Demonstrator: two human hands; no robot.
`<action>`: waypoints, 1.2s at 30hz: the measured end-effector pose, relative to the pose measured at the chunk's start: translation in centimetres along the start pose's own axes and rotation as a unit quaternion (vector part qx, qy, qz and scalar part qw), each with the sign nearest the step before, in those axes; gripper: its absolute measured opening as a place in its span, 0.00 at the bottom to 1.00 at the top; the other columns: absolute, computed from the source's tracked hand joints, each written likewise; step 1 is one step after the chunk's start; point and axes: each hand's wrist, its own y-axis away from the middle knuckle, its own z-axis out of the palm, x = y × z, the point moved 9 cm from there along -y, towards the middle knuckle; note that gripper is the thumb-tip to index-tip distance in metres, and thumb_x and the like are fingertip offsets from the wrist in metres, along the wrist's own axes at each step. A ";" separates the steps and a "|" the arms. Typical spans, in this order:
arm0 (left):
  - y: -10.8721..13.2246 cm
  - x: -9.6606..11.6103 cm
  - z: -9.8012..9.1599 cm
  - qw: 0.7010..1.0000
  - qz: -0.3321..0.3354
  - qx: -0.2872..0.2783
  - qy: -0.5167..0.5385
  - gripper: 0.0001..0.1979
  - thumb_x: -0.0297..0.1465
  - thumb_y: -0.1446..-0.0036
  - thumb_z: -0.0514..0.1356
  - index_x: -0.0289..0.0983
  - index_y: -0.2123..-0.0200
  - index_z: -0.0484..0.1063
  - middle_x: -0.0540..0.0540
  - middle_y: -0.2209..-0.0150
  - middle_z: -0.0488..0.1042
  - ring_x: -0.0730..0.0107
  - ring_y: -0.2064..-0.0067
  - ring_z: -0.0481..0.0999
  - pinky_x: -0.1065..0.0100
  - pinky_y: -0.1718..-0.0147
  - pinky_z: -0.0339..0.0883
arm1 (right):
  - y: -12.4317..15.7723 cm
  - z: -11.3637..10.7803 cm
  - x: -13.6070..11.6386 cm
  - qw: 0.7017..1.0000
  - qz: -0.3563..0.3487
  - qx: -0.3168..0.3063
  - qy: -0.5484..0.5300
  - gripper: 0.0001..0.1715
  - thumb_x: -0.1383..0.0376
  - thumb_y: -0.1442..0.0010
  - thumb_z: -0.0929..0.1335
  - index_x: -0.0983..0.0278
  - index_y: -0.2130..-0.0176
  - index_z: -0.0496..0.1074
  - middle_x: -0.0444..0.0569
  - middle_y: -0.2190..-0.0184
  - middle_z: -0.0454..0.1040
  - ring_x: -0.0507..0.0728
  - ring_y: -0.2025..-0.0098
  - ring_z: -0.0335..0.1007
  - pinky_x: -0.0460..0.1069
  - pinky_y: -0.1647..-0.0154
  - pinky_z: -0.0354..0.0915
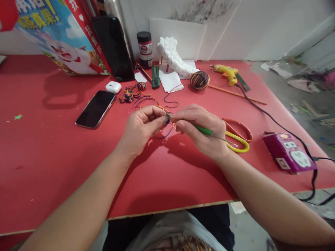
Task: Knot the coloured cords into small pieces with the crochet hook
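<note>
My left hand [146,125] pinches a small dark multicoloured piece of crochet [168,119] between thumb and fingers. Closed around a crochet hook with a green grip [202,130], my right hand [200,127] meets the left at that piece. The hook's metal shaft points back toward my right wrist; its other end is hidden by the fingers. Loose coloured yarn [171,101] trails on the red table behind my hands, near a ball of multicoloured yarn [199,80]. A small knitted piece [128,94] lies farther left. Scissors with orange and yellow handles [242,148] lie partly behind my right hand.
A phone [96,108] and white earbud case [113,86] lie left. Another phone [112,48] leans against a printed box [65,38]. At the back stand a dark jar [145,49] and white bumpy object [170,52]. Right are a yellow glue gun [226,73] and purple power socket [290,152] with cables.
</note>
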 end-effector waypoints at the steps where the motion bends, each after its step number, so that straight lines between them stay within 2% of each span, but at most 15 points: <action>1: 0.0 0.1 0.0 1.000 0.007 0.000 -0.001 0.10 0.34 0.52 0.75 0.37 0.71 0.79 0.50 0.74 0.74 0.77 0.75 0.65 0.71 0.77 0.58 | 0.0 0.1 -0.1 1.000 -0.003 -0.004 0.010 0.08 0.66 0.30 0.73 0.60 0.53 0.83 0.52 0.59 0.85 0.56 0.60 0.82 0.53 0.55 0.79; 4: 0.1 0.3 0.0 1.000 0.018 -0.001 -0.009 0.09 0.35 0.49 0.74 0.37 0.69 0.81 0.49 0.71 0.75 0.76 0.73 0.65 0.71 0.75 0.59 | 0.0 0.2 -0.3 0.999 -0.018 -0.010 0.042 0.08 0.66 0.30 0.72 0.60 0.51 0.82 0.52 0.58 0.84 0.57 0.58 0.82 0.53 0.55 0.79; 7: 0.3 -0.1 0.3 1.000 0.000 -0.014 -0.003 0.09 0.37 0.46 0.73 0.38 0.67 0.83 0.50 0.71 0.73 0.77 0.74 0.63 0.72 0.76 0.58 | 0.1 0.3 -0.6 0.997 -0.038 -0.017 0.067 0.09 0.69 0.30 0.73 0.61 0.51 0.81 0.52 0.58 0.84 0.57 0.56 0.82 0.52 0.54 0.78; 11: 0.2 0.0 0.6 0.999 0.012 -0.034 0.002 0.13 0.40 0.49 0.77 0.38 0.69 0.83 0.50 0.72 0.74 0.78 0.75 0.63 0.72 0.77 0.60 | 0.1 0.3 -0.7 0.996 -0.040 -0.013 0.075 0.09 0.71 0.30 0.72 0.61 0.52 0.80 0.52 0.59 0.83 0.56 0.57 0.81 0.52 0.55 0.77; 15: 0.0 -0.3 0.4 1.000 0.003 -0.023 0.002 0.16 0.40 0.55 0.80 0.38 0.68 0.83 0.50 0.72 0.77 0.78 0.76 0.66 0.72 0.77 0.63 | 0.1 0.1 -0.1 0.999 0.000 0.010 0.045 0.07 0.70 0.31 0.72 0.60 0.55 0.80 0.51 0.60 0.82 0.57 0.60 0.80 0.52 0.59 0.76; 20: 0.3 -0.3 0.4 0.999 -0.010 -0.019 -0.025 0.18 0.42 0.54 0.79 0.37 0.65 0.82 0.48 0.71 0.79 0.74 0.75 0.74 0.71 0.77 0.69 | 0.3 0.1 0.6 0.998 0.044 0.023 0.029 0.02 0.63 0.31 0.73 0.59 0.58 0.79 0.50 0.62 0.81 0.57 0.63 0.77 0.54 0.60 0.75; 23: 0.6 -0.2 0.5 0.998 -0.023 -0.006 -0.052 0.19 0.41 0.57 0.81 0.38 0.65 0.82 0.53 0.78 0.72 0.74 0.78 0.70 0.70 0.77 0.70 | 0.4 0.2 0.8 0.998 0.055 0.028 0.010 0.06 0.61 0.29 0.72 0.60 0.59 0.78 0.49 0.65 0.80 0.55 0.66 0.76 0.53 0.61 0.74; 25: 0.7 -0.2 0.6 0.997 -0.031 -0.001 -0.066 0.20 0.41 0.58 0.81 0.38 0.66 0.82 0.55 0.81 0.68 0.76 0.79 0.67 0.70 0.78 0.69 | 0.5 0.2 0.9 0.997 0.070 0.035 -0.002 0.05 0.62 0.30 0.72 0.60 0.60 0.77 0.47 0.66 0.78 0.54 0.67 0.75 0.52 0.63 0.73; 27: 0.6 -0.3 0.8 0.997 -0.035 -0.005 -0.067 0.20 0.41 0.59 0.82 0.38 0.66 0.81 0.54 0.79 0.71 0.75 0.78 0.69 0.70 0.77 0.70 | 0.5 0.1 1.2 0.995 0.091 0.046 -0.011 0.02 0.66 0.32 0.74 0.61 0.60 0.77 0.46 0.66 0.79 0.52 0.67 0.75 0.51 0.62 0.73; 29: 0.6 -0.2 0.9 0.998 -0.023 -0.010 -0.060 0.19 0.41 0.57 0.81 0.38 0.67 0.81 0.50 0.74 0.77 0.73 0.75 0.72 0.70 0.75 0.70 | 0.7 -0.2 1.7 0.990 0.123 0.068 -0.025 0.03 0.68 0.35 0.75 0.61 0.61 0.77 0.45 0.65 0.80 0.52 0.66 0.76 0.50 0.61 0.73; 32: 0.5 0.2 0.8 0.999 0.004 -0.018 -0.050 0.16 0.41 0.52 0.78 0.37 0.67 0.81 0.50 0.73 0.77 0.75 0.75 0.69 0.71 0.76 0.64 | 1.0 -0.8 2.8 0.977 0.172 0.111 -0.061 0.06 0.69 0.39 0.77 0.61 0.62 0.78 0.44 0.65 0.81 0.52 0.66 0.76 0.49 0.61 0.74; 36: 0.6 0.0 0.5 0.999 0.004 -0.030 -0.040 0.13 0.43 0.41 0.71 0.39 0.67 0.81 0.55 0.81 0.62 0.79 0.81 0.53 0.69 0.82 0.46 | 1.5 -1.2 4.5 0.958 0.221 0.142 -0.114 0.08 0.69 0.42 0.78 0.59 0.62 0.79 0.42 0.67 0.81 0.52 0.66 0.76 0.48 0.64 0.74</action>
